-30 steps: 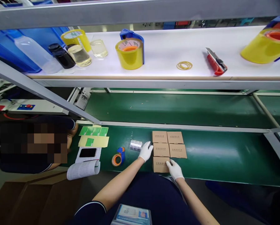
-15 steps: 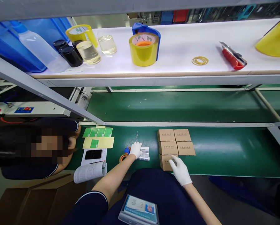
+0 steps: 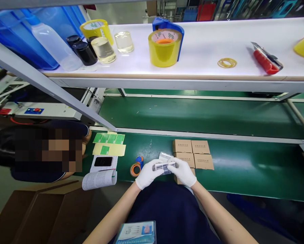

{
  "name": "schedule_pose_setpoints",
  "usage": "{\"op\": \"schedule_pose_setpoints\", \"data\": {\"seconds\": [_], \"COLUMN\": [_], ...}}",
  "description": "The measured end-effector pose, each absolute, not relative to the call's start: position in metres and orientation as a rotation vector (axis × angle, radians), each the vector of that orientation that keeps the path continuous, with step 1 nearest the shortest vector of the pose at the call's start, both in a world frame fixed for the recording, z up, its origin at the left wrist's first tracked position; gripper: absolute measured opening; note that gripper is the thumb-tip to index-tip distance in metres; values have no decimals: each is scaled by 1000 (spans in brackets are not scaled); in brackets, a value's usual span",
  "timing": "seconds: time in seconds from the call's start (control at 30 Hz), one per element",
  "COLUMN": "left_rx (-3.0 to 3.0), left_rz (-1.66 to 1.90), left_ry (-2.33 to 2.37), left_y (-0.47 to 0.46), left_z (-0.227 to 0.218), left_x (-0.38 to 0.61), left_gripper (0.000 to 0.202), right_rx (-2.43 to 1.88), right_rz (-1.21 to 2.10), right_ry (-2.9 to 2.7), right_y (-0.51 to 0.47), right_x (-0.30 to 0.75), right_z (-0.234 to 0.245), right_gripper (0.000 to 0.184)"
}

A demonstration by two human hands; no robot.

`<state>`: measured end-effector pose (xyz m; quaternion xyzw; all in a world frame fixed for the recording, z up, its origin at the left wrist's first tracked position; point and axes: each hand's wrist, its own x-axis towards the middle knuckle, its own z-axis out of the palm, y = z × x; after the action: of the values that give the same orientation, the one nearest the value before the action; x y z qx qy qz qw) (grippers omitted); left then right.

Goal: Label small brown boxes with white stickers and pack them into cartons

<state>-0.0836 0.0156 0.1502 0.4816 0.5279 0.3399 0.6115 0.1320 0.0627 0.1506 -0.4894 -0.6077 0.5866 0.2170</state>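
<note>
My left hand (image 3: pixel 148 174), in a white glove, pinches one end of a curled, shiny strip of printed labels (image 3: pixel 165 166). The other end is between the fingers of my right hand (image 3: pixel 183 172), gloved the same way. The strip is stretched between both hands just above the bench, with its far part curling up. Right behind my right hand stand several small brown cardboard boxes (image 3: pixel 202 161) in two columns; the hand partly covers the nearest ones. A tape roll on a blue dispenser (image 3: pixel 136 168) lies left of my left hand.
On the green bench (image 3: pixel 248 166) to the left are green label sheets (image 3: pixel 108 150), a phone (image 3: pixel 103 161) and a curled notebook (image 3: pixel 99 179). A co-worker (image 3: pixel 47 152) sits there. The raised shelf (image 3: pixel 200 44) holds a tape dispenser (image 3: pixel 165 47), bottles and a red utility knife (image 3: pixel 267 59).
My left hand has lifted the label strip off the bench and drawn it right and closer. My right hand has left the nearest box and taken hold of the strip. The view has shifted slightly.
</note>
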Motion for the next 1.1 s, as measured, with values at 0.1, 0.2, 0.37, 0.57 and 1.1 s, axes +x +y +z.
{"op": "schedule_pose_setpoints", "data": {"seconds": [0.1, 0.2, 0.37, 0.57, 1.1], "left_rx": [1060, 1110, 1121, 1088, 879], "left_rz": [849, 843, 862, 823, 919], "left_ry": [1234, 1283, 1328, 1294, 1307], "left_y": [13, 15, 19, 20, 2], "left_z": [179, 193, 206, 213, 207], "left_x": [-82, -77, -65, -59, -64], "left_gripper": [31, 22, 18, 18, 27], "right_rx": [-1357, -1334, -1364, -1420, -1505], "right_rz": [1685, 1644, 1604, 1624, 1226], "right_ry": [-1601, -1645, -1663, -1603, -1786], "right_y": [64, 64, 59, 53, 46], "right_x": [134, 138, 144, 144, 135], "right_z": [178, 199, 218, 227, 229], "right_gripper": [27, 21, 15, 11, 19]}}
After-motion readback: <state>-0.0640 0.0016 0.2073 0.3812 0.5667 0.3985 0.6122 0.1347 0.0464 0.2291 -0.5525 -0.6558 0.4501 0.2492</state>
